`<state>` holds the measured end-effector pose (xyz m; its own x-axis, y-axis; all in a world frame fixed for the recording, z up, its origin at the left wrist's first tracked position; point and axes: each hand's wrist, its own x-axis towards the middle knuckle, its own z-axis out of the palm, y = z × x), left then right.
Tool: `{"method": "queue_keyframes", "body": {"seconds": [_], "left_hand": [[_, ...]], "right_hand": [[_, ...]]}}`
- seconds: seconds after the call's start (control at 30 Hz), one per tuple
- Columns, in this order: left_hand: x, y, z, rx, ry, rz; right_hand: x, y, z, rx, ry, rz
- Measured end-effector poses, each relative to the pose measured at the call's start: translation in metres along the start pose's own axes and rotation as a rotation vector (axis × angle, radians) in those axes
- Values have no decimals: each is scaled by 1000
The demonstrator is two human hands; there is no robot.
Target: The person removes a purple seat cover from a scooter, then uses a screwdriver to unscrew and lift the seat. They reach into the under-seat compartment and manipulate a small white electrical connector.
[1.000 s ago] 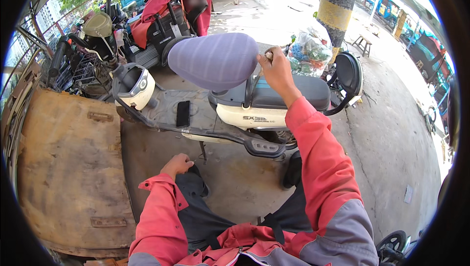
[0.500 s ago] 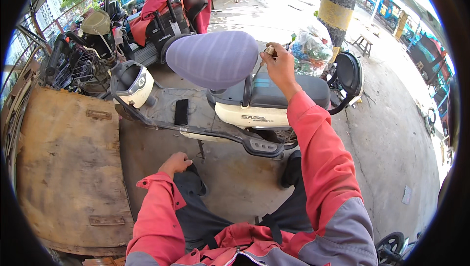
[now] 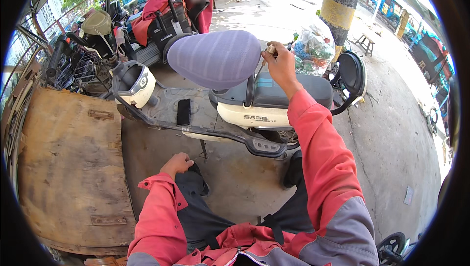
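My right hand (image 3: 281, 68) reaches out over an electric scooter (image 3: 249, 115). Its thumb and fingers pinch a small tan object (image 3: 270, 49), whose kind is too small to make out, close by the right edge of a purple striped cushion-like seat (image 3: 215, 60). Behind that seat lies the scooter's long dark saddle (image 3: 306, 91). Low over my left knee, my left hand (image 3: 177, 164) rests with its fingers curled in and nothing visible in them. A black phone (image 3: 183, 112) lies flat on the scooter's footboard (image 3: 203, 114).
A worn wooden board (image 3: 73, 163) stands at the left. Beyond the scooter are a red cover (image 3: 156, 4) over another vehicle, a clear bag of mixed items (image 3: 313, 46), a yellow-and-black pillar (image 3: 339, 9) and a small stool (image 3: 364, 43). A round black backrest (image 3: 352, 72) juts from the scooter's rear.
The view has shifted slightly, so the scene sits a little farther right. Both hands keep nearly the same pose, the right one still pinching the small object by the purple seat.
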<state>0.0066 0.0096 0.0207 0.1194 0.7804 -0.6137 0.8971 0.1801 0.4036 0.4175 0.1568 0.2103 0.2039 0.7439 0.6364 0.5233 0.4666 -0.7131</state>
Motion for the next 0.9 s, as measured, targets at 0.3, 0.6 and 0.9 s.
{"method": "queue_keyframes", "body": {"seconds": [0.3,0.6,0.9], "left_hand": [[-3,4,-2,14,-13,-3],[-2,-5,-1,4,8,17],[0,-12,-2,12,11,51]], "right_hand": [[7,10,5,-24,-52,34],[17,-10,23,-40,34,193],[24,-8,42,28,241,220]]}}
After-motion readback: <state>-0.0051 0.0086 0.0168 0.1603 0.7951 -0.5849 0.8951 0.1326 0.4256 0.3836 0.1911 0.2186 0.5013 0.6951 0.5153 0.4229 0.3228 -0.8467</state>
